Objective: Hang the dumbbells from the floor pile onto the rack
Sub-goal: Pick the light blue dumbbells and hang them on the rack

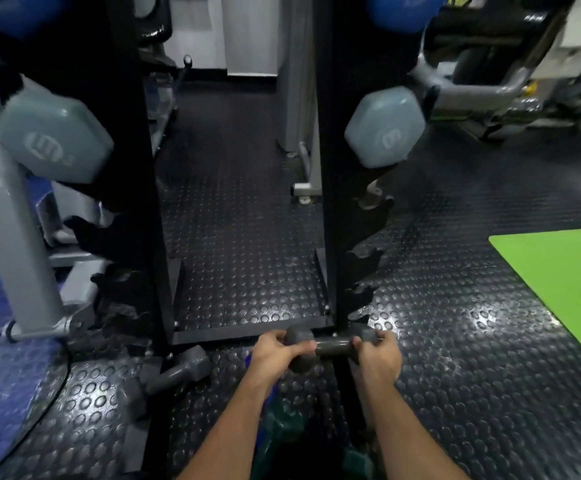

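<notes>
Both hands on one grey dumbbell (330, 348), held level just in front of the rack (330, 202) base, low, near the floor (455, 375). Left hand (277, 355) is wrapped over the left head, fingers curled round it. Right hand (381, 358) grips the right end, fingers curled over that head. Bar between the hands is bare and visible.

Rack: black, two uprights with notched side hooks. The dumbbell sits right at the foot of the right upright, about level with the lowest hooks; can't tell whether it touches a hook, as the frame is blurred there.

A second grey dumbbell (168, 379) lies on the floor to the left, tilted, by the foot of the left upright. Something green and blue between the forearms at the bottom edge, likely more weights, too dark to be sure.

Already hung: pale blue hex dumbbell heads on both sides, left one (57, 133) and right one (384, 128), each marked with a number. Darker blue heads above them at the top edge, left (22, 12) and right (403, 10).

Floor is black studded rubber. Green mat (566, 289) to the right. Grey machine post (8, 220) on the left, other gym gear at top right.
</notes>
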Motion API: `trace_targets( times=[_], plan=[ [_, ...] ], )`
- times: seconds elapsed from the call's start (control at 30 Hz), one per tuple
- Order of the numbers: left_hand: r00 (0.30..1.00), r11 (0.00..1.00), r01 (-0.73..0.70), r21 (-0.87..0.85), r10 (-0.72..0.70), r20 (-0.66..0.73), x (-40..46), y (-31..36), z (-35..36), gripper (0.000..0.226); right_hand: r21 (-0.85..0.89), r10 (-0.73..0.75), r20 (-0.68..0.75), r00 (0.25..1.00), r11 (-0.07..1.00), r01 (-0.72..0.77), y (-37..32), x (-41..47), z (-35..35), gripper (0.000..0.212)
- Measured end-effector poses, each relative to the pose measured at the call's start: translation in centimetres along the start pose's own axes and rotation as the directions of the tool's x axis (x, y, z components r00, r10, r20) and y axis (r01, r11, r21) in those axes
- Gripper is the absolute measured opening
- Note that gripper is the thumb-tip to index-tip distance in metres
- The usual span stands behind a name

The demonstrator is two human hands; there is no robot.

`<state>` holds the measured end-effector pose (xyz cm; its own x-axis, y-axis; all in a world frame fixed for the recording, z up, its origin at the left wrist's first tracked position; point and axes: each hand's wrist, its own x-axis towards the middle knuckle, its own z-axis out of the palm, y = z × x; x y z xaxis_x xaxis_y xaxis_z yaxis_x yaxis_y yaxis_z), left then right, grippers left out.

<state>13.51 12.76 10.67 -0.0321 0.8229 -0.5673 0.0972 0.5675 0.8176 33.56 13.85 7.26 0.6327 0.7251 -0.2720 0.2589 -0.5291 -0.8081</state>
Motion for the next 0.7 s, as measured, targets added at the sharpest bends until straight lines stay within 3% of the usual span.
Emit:
trace_targets(
  times=[0.13,0.2,0.3,0.43,0.53,0.63,0.7],
  plan=[
    [0.996,0.995,-0.074,-0.072,0.077,0.044,-2.0,3.7,1.4,0.06,0.226,-0.038,-0.09,0.995,0.972,0.057,-4.0,-0.5,-3.9,0.038],
    [0.992,0.987,-0.099,-0.127,0.107,0.061,-3.0,5.8,2.0,0.063,0.289,-0.086,-0.127,0.988,0.95,0.12,-6.1,-0.6,-6.1,0.047],
    [0.982,0.967,-0.136,-0.213,0.161,0.103,-4.9,8.6,3.0,0.048,0.335,-0.195,-0.187,0.963,0.909,0.249,-9.1,-0.8,-9.1,0.048],
    [0.975,0.926,-0.122,-0.357,0.179,0.132,-7.0,11.1,4.0,0.061,0.512,-0.22,-0.158,0.963,0.815,0.27,-12.3,-0.3,-12.4,0.06],
    [0.978,0.885,-0.09,-0.457,0.165,0.126,-8.5,12.3,5.5,0.057,0.646,-0.062,-0.03,0.998,0.76,0.067,-13.6,-0.3,-13.3,0.068],
    [0.978,0.848,-0.089,-0.522,0.173,0.113,-9.6,13.1,7.2,0.059,0.682,-0.071,0.31,0.948,0.711,-0.17,-15.2,-1.4,-13.6,0.035],
    [0.975,0.834,-0.102,-0.543,0.192,0.111,-10.1,13.7,8.2,0.064,0.661,-0.127,0.388,0.913,0.728,-0.18,-16.9,-1.9,-13.9,0.021]
  ],
)
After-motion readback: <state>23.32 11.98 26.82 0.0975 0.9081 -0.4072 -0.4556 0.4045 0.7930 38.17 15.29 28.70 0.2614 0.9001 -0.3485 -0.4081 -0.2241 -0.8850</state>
